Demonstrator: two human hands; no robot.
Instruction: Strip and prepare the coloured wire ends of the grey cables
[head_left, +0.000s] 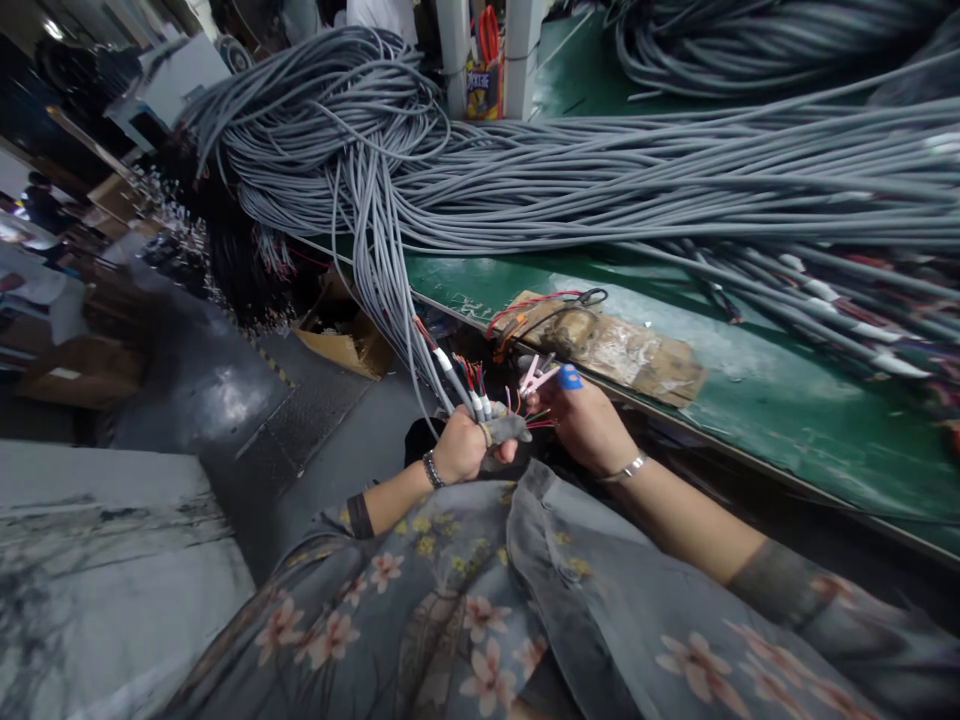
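Observation:
My left hand (466, 446) is closed around the ends of several grey cables (450, 372), a grey cover on its thumb. White bands wrap these ends, and thin red, black and other coloured wires (474, 374) stick out of them. Close to its right, my right hand (592, 425) is curled, with a blue cover (570, 377) on one fingertip. Narrow pale pink strips (534, 378), partly crossed, show at its fingers; whether they are wires or a small tool I cannot tell. A few coloured wires (538, 422) spread between both hands.
A thick bundle of grey cables (525, 190) lies across the green table (780, 440). At the near edge sits a worn wooden board (645, 360) with red and black leads. An open cardboard box (349, 345) stands below the table at left. More coiled cable (720, 50) lies behind.

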